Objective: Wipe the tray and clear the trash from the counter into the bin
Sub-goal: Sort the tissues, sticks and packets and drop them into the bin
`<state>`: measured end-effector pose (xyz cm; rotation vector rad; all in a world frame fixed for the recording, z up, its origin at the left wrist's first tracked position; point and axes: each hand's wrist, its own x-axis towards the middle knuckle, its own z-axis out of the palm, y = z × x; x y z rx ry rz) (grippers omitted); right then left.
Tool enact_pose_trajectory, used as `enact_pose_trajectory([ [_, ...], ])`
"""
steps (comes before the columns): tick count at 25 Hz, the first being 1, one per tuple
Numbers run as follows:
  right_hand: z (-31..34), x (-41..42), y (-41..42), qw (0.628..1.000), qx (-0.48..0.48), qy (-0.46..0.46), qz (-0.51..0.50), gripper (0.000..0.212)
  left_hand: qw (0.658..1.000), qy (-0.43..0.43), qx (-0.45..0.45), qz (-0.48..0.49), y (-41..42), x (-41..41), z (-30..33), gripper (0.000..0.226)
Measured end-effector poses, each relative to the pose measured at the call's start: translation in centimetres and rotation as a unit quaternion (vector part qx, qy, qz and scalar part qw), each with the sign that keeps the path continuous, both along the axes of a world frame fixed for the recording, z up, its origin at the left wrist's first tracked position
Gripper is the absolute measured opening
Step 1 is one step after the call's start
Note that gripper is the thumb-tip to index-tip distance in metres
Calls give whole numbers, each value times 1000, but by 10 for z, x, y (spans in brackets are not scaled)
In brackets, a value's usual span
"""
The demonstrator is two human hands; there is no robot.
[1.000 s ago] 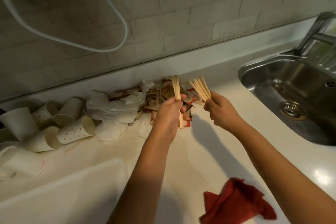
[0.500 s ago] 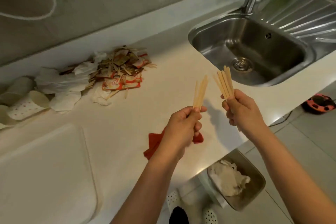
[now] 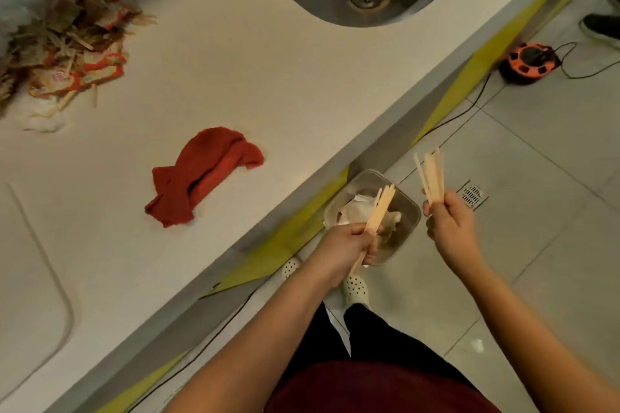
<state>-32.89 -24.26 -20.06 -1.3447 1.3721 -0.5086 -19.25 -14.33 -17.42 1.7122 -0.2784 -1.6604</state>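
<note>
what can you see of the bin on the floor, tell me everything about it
The bin is a small container with rounded corners and a pale, see-through-looking rim, standing open on the tiled floor right beside the counter edge. Crumpled white paper already lies inside. The left hand, gripping a bundle of wooden sticks, is over its opening and hides part of it. The right hand holds more sticks just to the right of it. Nothing visibly touches the bin except the floor.
</note>
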Motion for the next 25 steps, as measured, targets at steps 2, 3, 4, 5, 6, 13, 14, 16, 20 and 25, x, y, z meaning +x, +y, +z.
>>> enact_pose_trajectory([
  [2,-32,-13,3,990,85,103,44,26,997,5,79,-13,3,-7,-34,27],
  [3,-45,-16,4,976,147,145,75,23,994,7,112,-17,3,-9,-47,25],
  [4,-55,-16,6,959,207,171,95,17,989,0,146,-17,3,-11,-57,23],
  [5,-63,-14,6,944,248,189,104,15,984,-12,175,-14,2,-12,-66,23],
  [6,-69,-10,4,935,268,207,110,16,979,-23,200,-9,0,-12,-71,23],
  [13,-82,14,-20,945,161,237,158,51,980,-129,147,-30,-35,-5,-86,53],
  [14,-82,12,-19,943,145,250,166,50,980,-158,116,-36,-34,-3,-83,48],
  [16,-84,7,-15,941,171,248,153,46,981,-168,79,-49,-29,0,-80,37],
  [20,-83,5,-4,949,172,216,151,37,984,-146,56,-88,-24,-3,-65,32],
  [25,-51,14,1,984,64,127,106,27,989,-128,-7,-75,-31,-6,-27,32],
])
